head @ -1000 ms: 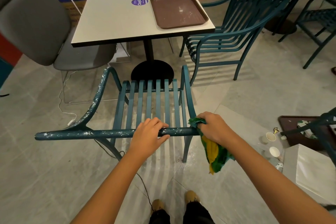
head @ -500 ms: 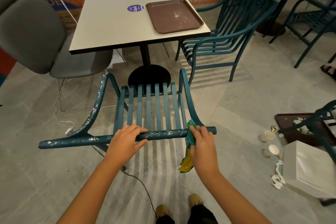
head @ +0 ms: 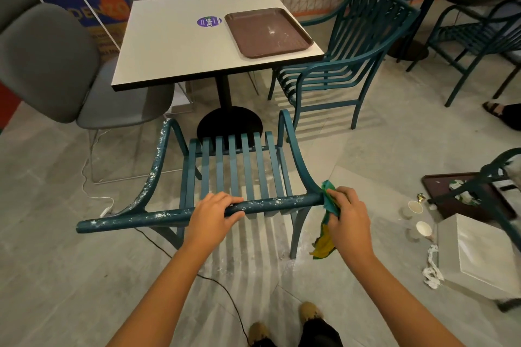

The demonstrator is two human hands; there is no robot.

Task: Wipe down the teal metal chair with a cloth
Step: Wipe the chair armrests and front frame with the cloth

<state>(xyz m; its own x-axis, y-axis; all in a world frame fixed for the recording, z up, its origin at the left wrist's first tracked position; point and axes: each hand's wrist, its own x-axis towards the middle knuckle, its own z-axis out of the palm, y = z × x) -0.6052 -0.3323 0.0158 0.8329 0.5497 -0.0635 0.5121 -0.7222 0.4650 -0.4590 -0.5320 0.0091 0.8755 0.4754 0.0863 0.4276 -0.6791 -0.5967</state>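
The teal chair stands on the floor, with the white surface just beyond its seat. The left hand has its grip curled over the middle of the chair's top rail (speckled white). The right hand has its grip pinching the green-and-yellow cloth against the rail's right end.

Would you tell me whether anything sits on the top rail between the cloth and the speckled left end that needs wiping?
Yes: the left hand grips the top rail midway, between the cloth in the right hand and the speckled left end.
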